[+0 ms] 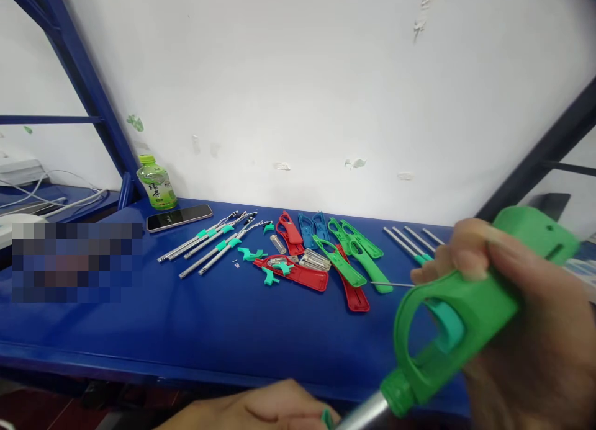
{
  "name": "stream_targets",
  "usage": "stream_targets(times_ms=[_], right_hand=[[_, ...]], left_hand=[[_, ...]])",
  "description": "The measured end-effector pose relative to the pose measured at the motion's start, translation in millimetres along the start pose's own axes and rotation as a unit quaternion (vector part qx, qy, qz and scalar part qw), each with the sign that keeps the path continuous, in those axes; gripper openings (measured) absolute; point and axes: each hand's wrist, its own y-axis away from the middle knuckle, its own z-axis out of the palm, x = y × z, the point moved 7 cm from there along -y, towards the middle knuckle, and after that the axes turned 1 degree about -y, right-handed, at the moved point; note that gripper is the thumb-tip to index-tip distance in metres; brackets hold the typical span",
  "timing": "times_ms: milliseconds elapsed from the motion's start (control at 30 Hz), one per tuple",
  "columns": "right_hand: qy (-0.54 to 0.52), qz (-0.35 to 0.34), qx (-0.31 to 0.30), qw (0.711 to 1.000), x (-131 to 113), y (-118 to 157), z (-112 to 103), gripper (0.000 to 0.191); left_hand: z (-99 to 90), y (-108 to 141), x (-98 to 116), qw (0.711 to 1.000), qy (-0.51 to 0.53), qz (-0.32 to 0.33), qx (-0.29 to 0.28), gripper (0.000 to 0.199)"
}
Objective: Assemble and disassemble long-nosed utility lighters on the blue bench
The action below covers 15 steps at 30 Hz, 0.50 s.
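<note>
My right hand is wrapped round the handle of a green lighter, which has a teal trigger inside its ring and a metal tube pointing down to the left. At the bottom edge, my left hand is closed beside the end of the metal tube; a small teal piece shows at its fingers, and most of its fingertips are cut off by the frame. A thin metal rod sticks out to the left from near my right hand.
Across the blue table lie metal tubes with wires, red shells, green shells, blue shells and teal triggers. A phone and a green bottle are at the back left; more tubes lie right.
</note>
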Motion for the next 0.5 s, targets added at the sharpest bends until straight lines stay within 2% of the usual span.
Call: stream_targets(times_ms=[67,133,200,267,367,433,500], right_hand=[[0.013,0.018,0.004,1.0,6,-6,-3,0.039],[0.033,0.045,-0.025,0.998,14,-8,-1,0.043],[0.068,0.052,-0.053,0.995,18,-7,-2,0.046],[0.107,0.051,-0.091,0.989,21,-5,-4,0.047],[0.17,0.061,-0.195,0.964,28,-2,-1,0.049],[0.212,0.046,-0.251,0.943,30,-2,1,0.05],[0.241,0.028,-0.278,0.929,29,-4,0,0.049]], left_hand=[[-3.8,3,13,1.0,0.023,-0.014,0.015,0.075],[-4.1,7,30,0.999,0.045,0.004,-0.005,0.07],[-11.6,11,42,0.998,0.042,0.023,0.03,0.064],[-21.4,14,46,0.996,0.018,0.029,0.084,0.058],[-35.3,19,45,0.989,-0.03,0.016,0.146,0.051],[-49.4,26,47,0.973,-0.1,0.014,0.207,0.044],[-63.8,35,51,0.943,-0.197,0.025,0.266,0.038]])
